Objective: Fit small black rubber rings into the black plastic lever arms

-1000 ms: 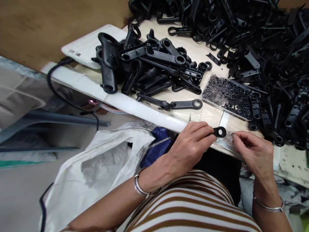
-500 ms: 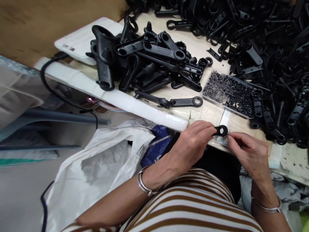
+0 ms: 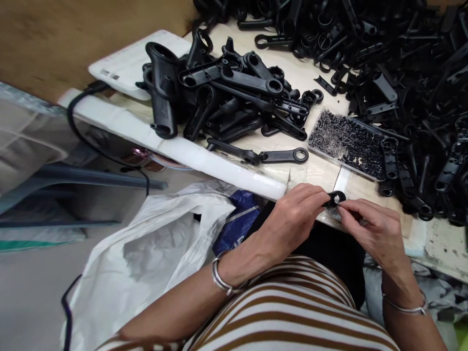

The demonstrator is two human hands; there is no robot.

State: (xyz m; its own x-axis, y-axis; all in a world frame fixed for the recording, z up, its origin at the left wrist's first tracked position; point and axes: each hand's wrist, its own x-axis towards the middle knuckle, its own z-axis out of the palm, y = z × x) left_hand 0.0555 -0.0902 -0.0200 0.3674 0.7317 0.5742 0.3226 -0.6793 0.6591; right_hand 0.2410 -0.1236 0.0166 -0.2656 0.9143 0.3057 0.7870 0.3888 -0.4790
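Observation:
A black plastic part with a ring-shaped end (image 3: 331,202) is held by my left hand (image 3: 294,217) above the table's front edge. The left fingers cover the rest of it, with the ring poking out to the right. My right hand (image 3: 376,231) has thumb and forefinger pinched together against the ring's near right rim. Whatever lies between those fingertips is too small or hidden to make out. Just beyond the hands stands a clear shallow box (image 3: 343,163) full of small black and metallic pieces.
Black plastic handles (image 3: 252,84) are heaped on the left, in front of a white flat device (image 3: 120,78) with a black cable (image 3: 73,109). A larger heap of black parts (image 3: 387,87) fills the right. White foam (image 3: 175,151) lines the table edge; a white bag (image 3: 109,273) hangs below.
My right fingertips have moved slightly left, onto the ring's rim. My left hand keeps its hold on the black part. The whole view has shifted a little.

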